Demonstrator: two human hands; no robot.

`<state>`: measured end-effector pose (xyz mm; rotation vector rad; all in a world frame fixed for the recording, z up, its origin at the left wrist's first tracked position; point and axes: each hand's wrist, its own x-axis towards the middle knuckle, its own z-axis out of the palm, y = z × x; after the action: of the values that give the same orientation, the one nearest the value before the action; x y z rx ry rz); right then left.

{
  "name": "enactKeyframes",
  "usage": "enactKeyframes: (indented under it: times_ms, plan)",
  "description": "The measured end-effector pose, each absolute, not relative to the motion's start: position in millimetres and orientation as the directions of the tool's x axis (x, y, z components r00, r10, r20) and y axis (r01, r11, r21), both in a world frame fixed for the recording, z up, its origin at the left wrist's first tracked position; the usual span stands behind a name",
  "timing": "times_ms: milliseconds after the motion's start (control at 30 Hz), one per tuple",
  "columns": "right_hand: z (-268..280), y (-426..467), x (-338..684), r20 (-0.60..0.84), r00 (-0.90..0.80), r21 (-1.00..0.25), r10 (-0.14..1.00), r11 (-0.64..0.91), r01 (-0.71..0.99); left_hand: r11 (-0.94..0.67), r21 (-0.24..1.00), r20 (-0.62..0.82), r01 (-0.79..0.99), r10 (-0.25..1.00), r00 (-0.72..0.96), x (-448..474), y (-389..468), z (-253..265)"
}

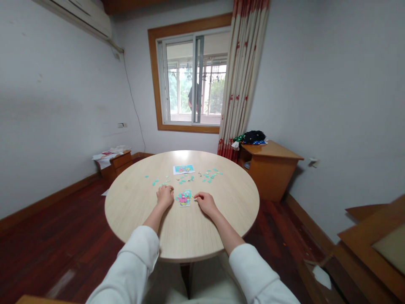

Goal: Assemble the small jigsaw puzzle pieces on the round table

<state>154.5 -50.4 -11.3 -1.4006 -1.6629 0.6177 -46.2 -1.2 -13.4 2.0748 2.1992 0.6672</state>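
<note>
A partly joined jigsaw puzzle (184, 198) in pink, teal and yellow lies on the round table between my two hands. To its left, my left hand (165, 196) rests low over the tabletop with its fingers curled; whatever they may hold is hidden. On the puzzle's right side, my right hand (206, 203) is closed in a pinch, and a small pale puzzle piece (193, 197) shows at the fingertips, close to the puzzle's edge. Beyond them lies a printed picture (184, 169) with a blue background and pink and yellow figures.
Loose teal puzzle pieces (210, 175) are scattered right of the picture, with more pieces (155, 182) to the left. The round table (133, 211) has pale wood grain. A wooden cabinet (272, 169) stands behind right, bearing dark cloth (254, 136). A person (194, 98) shows beyond the window.
</note>
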Motion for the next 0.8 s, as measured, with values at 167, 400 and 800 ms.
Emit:
enactKeyframes:
  times_ms: [167,400,800]
  plan:
    - [-12,-50,154,0.284,-0.005,-0.814,0.959,0.244,0.527,0.019,0.321,0.216,0.947,0.972,-0.093,-48,4,-15]
    - [-12,-50,155,0.275,-0.003,-0.818,0.962,0.235,0.526,0.028,0.325,0.216,0.945,0.971,-0.103,-49,4,-15]
    - [-9,-52,156,0.283,-0.008,-0.826,0.959,0.248,0.507,-0.213,0.876,0.333,0.432,0.916,-0.225,-62,2,-24]
